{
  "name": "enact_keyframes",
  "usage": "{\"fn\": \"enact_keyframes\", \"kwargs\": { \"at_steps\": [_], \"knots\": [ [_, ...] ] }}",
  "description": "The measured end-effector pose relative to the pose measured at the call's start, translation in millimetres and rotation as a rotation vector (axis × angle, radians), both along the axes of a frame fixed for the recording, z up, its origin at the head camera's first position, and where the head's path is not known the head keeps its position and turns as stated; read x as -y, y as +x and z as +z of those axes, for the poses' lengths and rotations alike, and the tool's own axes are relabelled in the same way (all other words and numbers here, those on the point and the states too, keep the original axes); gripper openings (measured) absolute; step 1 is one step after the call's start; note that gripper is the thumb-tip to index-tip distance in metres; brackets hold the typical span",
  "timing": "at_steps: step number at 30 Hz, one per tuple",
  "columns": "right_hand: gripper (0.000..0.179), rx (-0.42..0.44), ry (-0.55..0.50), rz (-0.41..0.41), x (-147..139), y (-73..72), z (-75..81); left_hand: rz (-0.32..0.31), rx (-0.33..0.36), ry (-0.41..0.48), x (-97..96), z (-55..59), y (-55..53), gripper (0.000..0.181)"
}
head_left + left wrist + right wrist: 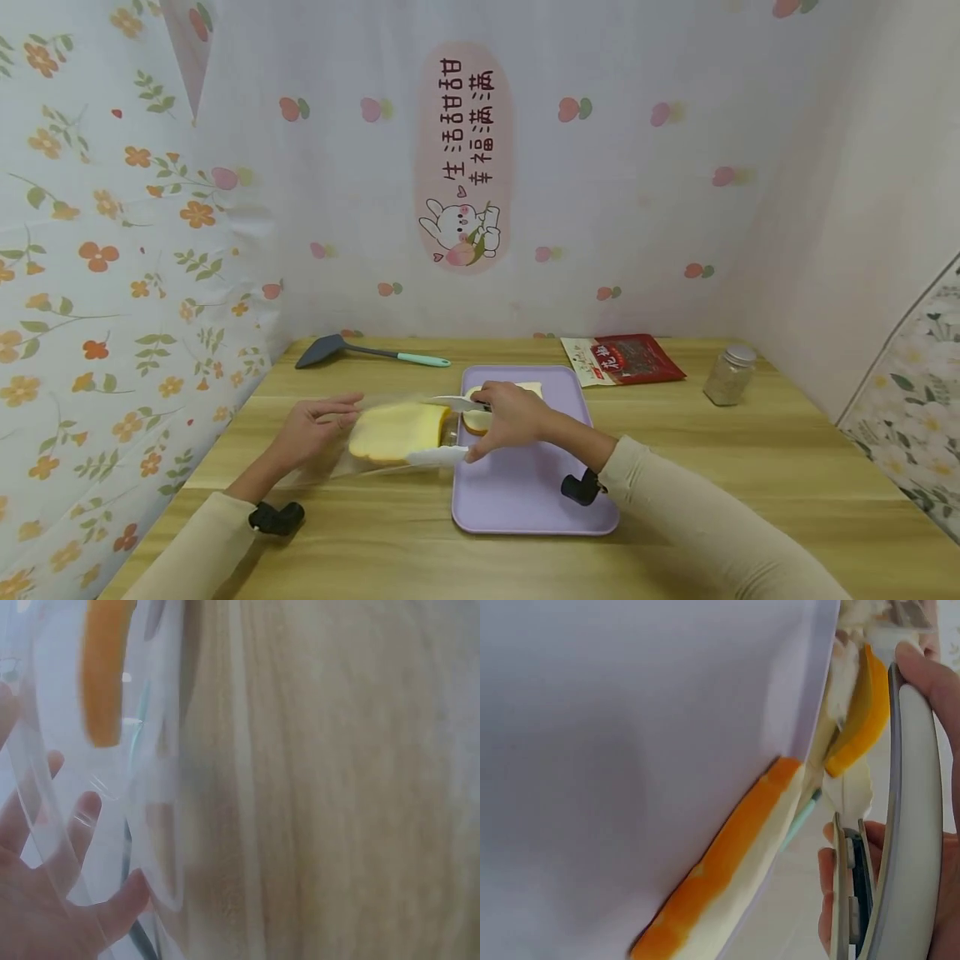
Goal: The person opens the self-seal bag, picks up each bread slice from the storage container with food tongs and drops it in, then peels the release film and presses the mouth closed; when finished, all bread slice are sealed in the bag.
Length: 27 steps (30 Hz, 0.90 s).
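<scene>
My right hand [513, 417] grips a pair of white tongs [919, 825], fingers and thumb on opposite arms. Between the spread tong arms, in the head view, is a yellow slice of bread [397, 429] with clear plastic wrapping [161, 847] around it. My left hand [318, 425] is at the left end of that wrapping; its fingers [86, 817] are parted and fairly straight, seen through the film in the left wrist view. Another bread slice [720, 877] lies on the lilac tray [536, 500], partly covered by my right hand in the head view.
A dark spatula [375, 352] with a mint handle lies at the back left of the wooden table [375, 533]. Behind the tray is a red and white packet [626, 360]. A lidded glass jar [730, 375] stands at the right, and patterned curtains enclose the table.
</scene>
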State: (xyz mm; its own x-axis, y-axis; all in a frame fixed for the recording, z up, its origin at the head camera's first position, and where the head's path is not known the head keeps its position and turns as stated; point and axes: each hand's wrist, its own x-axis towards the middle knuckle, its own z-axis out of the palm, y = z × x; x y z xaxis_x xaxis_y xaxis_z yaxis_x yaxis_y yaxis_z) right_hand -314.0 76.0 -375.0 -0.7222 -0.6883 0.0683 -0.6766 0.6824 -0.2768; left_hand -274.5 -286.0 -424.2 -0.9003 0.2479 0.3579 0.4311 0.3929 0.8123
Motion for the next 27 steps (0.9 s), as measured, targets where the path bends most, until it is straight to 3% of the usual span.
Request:
{"fn": "enact_keyframes", "kwargs": {
  "at_steps": [9,27],
  "knots": [
    [0.094,-0.025,0.069,-0.01,20,1.1,0.8,-0.009,-0.01,0.025,-0.5,-0.3,2.6,0.023],
    [0.098,-0.008,0.074,-0.028,25,2.4,-3.3,-0.007,0.01,0.016,-1.9,-1.5,4.3,0.023]
  ]
}}
